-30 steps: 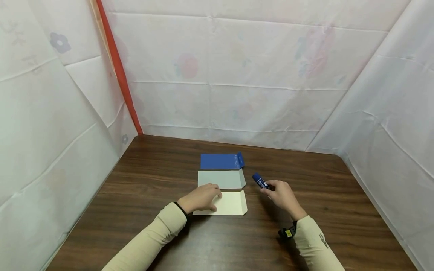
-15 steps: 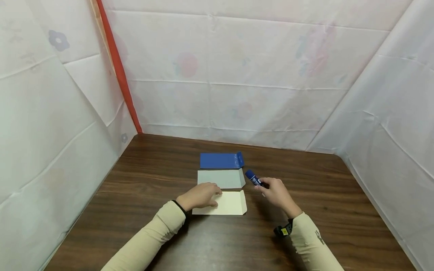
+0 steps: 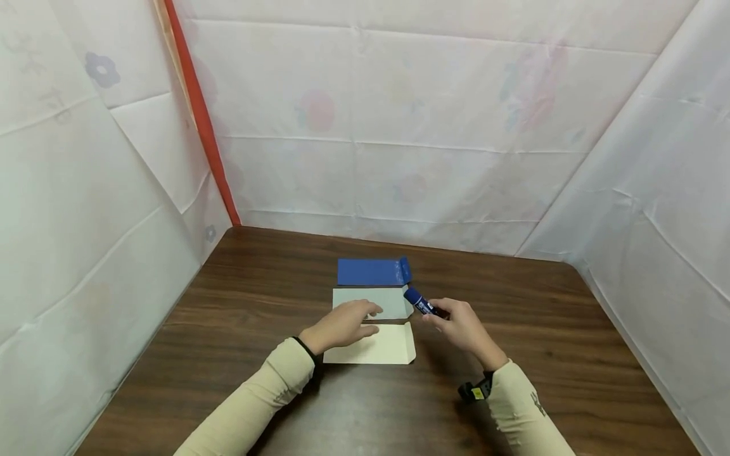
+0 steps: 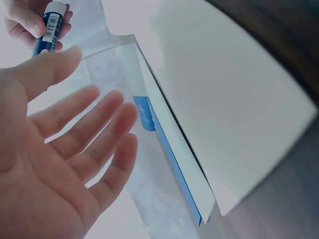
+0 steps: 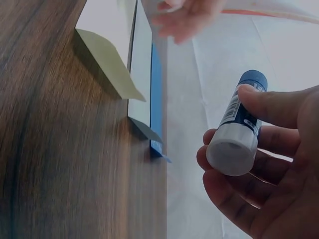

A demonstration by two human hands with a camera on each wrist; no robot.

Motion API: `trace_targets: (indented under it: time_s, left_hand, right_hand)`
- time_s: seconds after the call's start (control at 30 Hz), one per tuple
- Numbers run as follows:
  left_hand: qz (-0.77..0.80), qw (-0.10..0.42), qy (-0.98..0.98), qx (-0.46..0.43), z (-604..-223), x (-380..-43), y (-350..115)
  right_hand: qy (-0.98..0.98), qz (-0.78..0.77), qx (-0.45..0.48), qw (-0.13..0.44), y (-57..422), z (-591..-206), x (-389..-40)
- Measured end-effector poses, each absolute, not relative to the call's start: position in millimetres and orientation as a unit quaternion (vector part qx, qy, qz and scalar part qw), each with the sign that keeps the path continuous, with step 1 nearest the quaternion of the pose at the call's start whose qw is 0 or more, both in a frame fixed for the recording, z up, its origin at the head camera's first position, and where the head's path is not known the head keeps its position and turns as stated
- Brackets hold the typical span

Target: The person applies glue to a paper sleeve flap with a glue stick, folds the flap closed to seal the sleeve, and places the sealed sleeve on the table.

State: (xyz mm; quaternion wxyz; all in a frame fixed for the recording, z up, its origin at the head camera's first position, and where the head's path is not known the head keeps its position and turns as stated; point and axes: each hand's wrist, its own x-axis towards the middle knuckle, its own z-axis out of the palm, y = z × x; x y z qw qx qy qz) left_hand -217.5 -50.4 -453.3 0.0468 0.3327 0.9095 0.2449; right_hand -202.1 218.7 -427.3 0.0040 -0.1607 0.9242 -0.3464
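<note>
Right hand [image 3: 464, 326] grips a glue stick [image 3: 420, 301]; left hand [image 3: 341, 324], loosely spread, hovers above envelopes [image 3: 392, 343] whose insides are hidden.

Head view: bare left hand [image 3: 341, 326] hides part of cream rectangular paper envelope [image 3: 393, 345]; bare right hand [image 3: 463, 324] covers one end of blue-and-white cylindrical glue stick [image 3: 419, 301], print too small to read. Right wrist view: left hand blurred, top-cropped.

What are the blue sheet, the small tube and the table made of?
Blue sheet: probably smooth paper or thin card, judging by its crisply creased flap. Small tube: likely hard plastic; its pale end looks smooth, its label printed. Table: brown wood grain with a soft sheen; solid wood or laminate, unclear which.
</note>
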Motion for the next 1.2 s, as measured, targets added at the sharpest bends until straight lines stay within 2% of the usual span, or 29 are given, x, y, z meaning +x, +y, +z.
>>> trace_targets:
  time_s: [0.13,0.5,0.97,1.2]
  left_hand:
    - [0.287,0.039,0.905,0.311,-447,-218,-47]
    - [0.367,-0.033,0.885,0.286,-437,-220,-38]
    - [0.397,-0.067,0.863,0.303,-438,-219,-34]
    - [0.413,-0.063,0.855,0.307,-438,-218,-32]
  right_hand:
    - [0.922,-0.348,-0.167,0.01,216,-425,-201]
    - [0.919,-0.333,-0.212,-0.007,209,-425,-200]
    - [0.908,-0.338,-0.247,-0.003,203,-426,-198]
    - [0.904,-0.338,-0.262,-0.007,202,-427,-198]
